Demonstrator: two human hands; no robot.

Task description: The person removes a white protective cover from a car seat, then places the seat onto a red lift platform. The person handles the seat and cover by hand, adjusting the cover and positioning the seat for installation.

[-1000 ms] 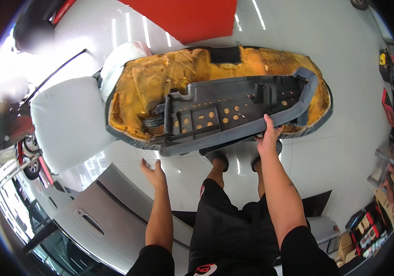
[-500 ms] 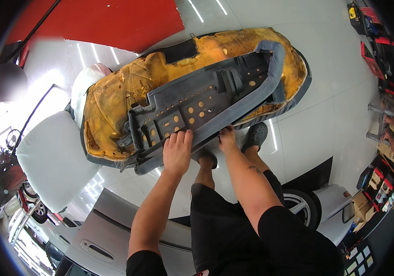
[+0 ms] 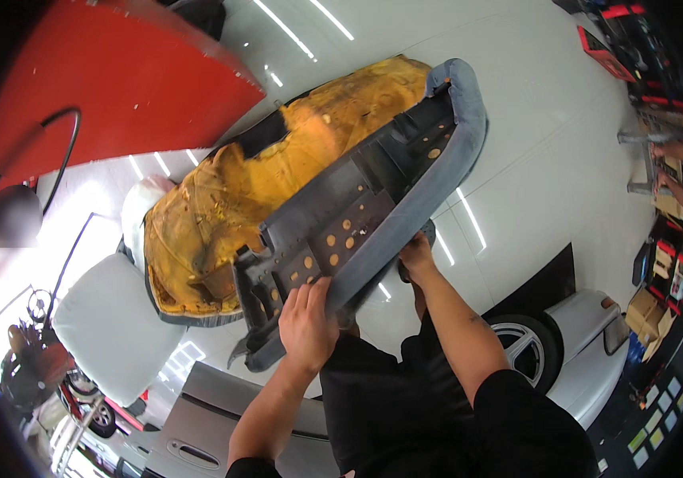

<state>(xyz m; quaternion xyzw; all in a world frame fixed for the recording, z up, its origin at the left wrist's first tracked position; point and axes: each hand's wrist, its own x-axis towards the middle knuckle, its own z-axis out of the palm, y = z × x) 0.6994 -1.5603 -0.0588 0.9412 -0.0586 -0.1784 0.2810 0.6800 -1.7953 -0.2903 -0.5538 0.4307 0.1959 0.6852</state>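
Head view: a dark plastic tray (image 3: pixel 301 219) with a padded grey edge (image 3: pixel 413 207) is held slantwise over part of a yellow foam pad (image 3: pixel 198 231). The edge is pinched by the curled fingers of the left hand (image 3: pixel 309 323). Farther along, it is met by the right hand (image 3: pixel 417 256), whose fingers are partly hidden; their grip cannot be told. A white cushion (image 3: pixel 118 327) is seen left of the pad.

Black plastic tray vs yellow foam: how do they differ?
Surface: the black plastic tray is ribbed with round spots; the yellow foam is mottled with dark stains.
Edge: the tray has a thick grey rim; the foam's visible edging is thin and dark.
Contact: the left hand and right hand hold the tray; neither touches the foam.
Shared: elongated shape.
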